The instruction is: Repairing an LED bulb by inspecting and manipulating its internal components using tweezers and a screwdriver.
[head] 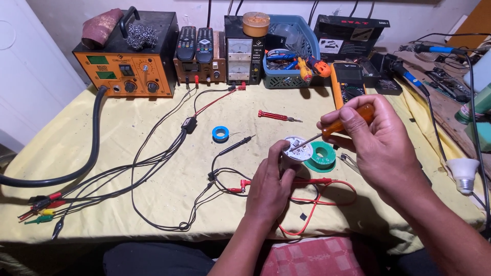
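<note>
Left hand (269, 185) wrapped around small white round part (296, 149) at table (153, 214) centre, right hand (376, 140) at 2 o'clock pinching orange screwdriver (343, 124), tip on the part. Probably light, hard plastic, somewhat slippery and fragile; best held by the rim. Green spool (323, 156) touching at 3 o'clock.

Workshop corner, lit evenly from above. Tabletop (153, 204) draped in a wrinkled pale yellow cloth (128, 128), pushed against a plain off-white wall (51, 10). White door or panel (25, 76) at far left. Second wooden bench surface (445, 107) along the right edge. Soft shadows falling toward the near edge of the cloth; floor out of view.
</note>
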